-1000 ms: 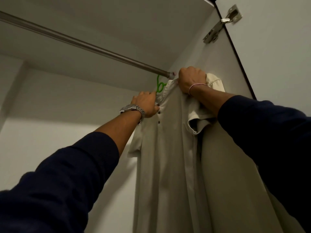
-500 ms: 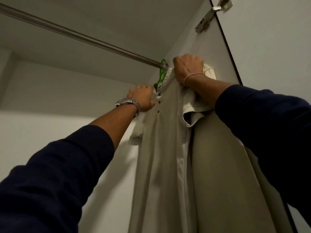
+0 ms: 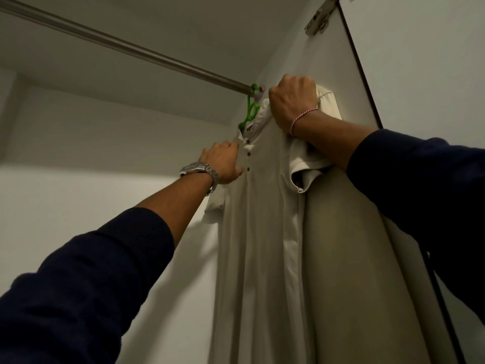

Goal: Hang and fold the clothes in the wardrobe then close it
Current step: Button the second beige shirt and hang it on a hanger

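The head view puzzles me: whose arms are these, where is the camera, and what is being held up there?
There is no machine here. A person wears a camera on the head, so you look up along their own two arms into an open wardrobe. The left hand, with the wristwatch, touches the front of a long beige garment beside its buttons. The right hand, with a thread bracelet, grips the garment's shoulder. The garment sits on a green hanger whose hook is over the metal rail, at the rail's end by the side wall. A door hinge shows at top right.
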